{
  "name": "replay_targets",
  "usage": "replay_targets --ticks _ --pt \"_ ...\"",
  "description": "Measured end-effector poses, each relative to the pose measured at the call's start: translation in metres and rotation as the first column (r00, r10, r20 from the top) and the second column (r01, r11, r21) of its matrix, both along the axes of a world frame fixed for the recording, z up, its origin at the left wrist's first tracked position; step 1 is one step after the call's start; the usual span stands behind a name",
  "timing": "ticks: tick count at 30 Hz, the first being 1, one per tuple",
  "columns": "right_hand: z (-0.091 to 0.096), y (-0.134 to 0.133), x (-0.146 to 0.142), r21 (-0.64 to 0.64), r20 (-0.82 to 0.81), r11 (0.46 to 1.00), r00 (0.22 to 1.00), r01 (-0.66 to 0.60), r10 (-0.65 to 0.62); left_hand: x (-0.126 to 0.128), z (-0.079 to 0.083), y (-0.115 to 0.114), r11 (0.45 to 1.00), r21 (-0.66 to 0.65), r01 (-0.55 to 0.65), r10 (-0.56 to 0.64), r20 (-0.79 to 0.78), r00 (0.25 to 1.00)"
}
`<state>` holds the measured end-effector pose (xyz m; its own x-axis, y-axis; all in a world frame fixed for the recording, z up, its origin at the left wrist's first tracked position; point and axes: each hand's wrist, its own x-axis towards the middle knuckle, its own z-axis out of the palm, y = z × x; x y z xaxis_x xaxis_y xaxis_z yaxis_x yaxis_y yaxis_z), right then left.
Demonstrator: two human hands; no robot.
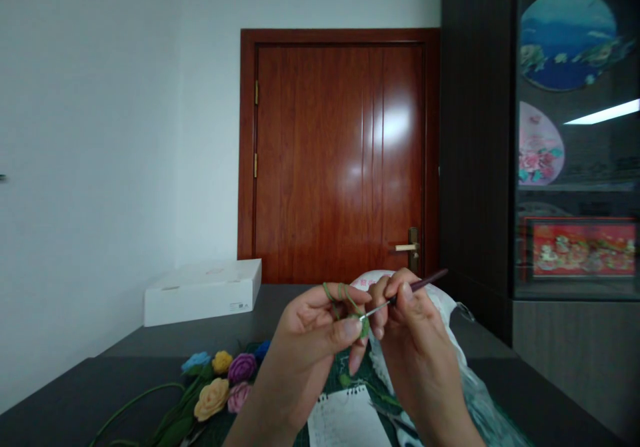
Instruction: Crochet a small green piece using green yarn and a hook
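Note:
My left hand (320, 330) pinches a small green crochet piece (365, 327) between thumb and fingers. Green yarn (327, 292) loops around its raised index finger. Held like a pencil in my right hand (413, 320) is a crochet hook (425, 280) with a dark handle. Its metal tip meets the green piece at the left thumb. Fingers hide part of the piece, so its full shape does not show.
Crocheted flowers (212, 399) with green stems lie at the left front. Below my hands are a spiral notepad (347, 420), scissors (400, 423) and a green cutting mat (333, 383). A white plastic bag (450, 310) stands behind my right hand; a white box (203, 293) sits far left.

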<state>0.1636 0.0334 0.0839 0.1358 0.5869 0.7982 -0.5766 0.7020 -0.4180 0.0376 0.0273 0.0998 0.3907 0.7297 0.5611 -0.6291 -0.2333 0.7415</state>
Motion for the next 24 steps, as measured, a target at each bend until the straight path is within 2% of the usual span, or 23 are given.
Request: replay_targets --ticks 1,3,5,6,9,13,17,24 --pt "-0.0008 0.0016 -0.0008 0.044 0.020 0.994 0.994 0.103 -0.104 0.0009 -0.0002 0.0003 0.997 0.044 -0.069 0.070 -0.008 0.998" --pt "-0.0028 0.0049 -0.0021 0.161 0.031 0.935 0.945 0.317 -0.326 0.0024 -0.0004 0.0000 0.982 0.096 -0.166 0.168 -0.015 0.986" --pt "-0.0049 0.0078 -0.0025 0.249 0.017 0.868 0.894 0.430 -0.448 0.0032 -0.0006 -0.0005 0.970 0.118 -0.213 0.217 -0.027 0.976" --pt "-0.0057 0.0088 -0.0024 0.265 0.011 0.856 0.886 0.444 -0.464 0.0033 -0.0009 -0.0003 0.965 0.126 -0.230 0.236 -0.034 0.971" --pt "-0.0071 0.0104 -0.0014 0.235 0.014 0.869 0.893 0.434 -0.450 0.0029 -0.0032 0.0019 0.961 0.161 -0.224 0.233 -0.033 0.972" --pt "-0.0069 0.0091 -0.0020 0.138 0.028 0.915 0.922 0.380 -0.387 0.0000 -0.0042 0.0024 0.977 0.187 -0.103 0.109 -0.022 0.994" --pt "-0.0060 0.0071 -0.0036 0.167 0.026 0.948 0.960 0.271 -0.279 -0.0040 0.0000 -0.0027 0.992 0.125 -0.024 0.029 -0.037 0.999" --pt "-0.0049 0.0076 -0.0035 0.167 -0.009 0.962 0.976 0.217 -0.219 -0.0060 0.0028 -0.0005 0.990 0.130 -0.051 0.058 -0.047 0.997"
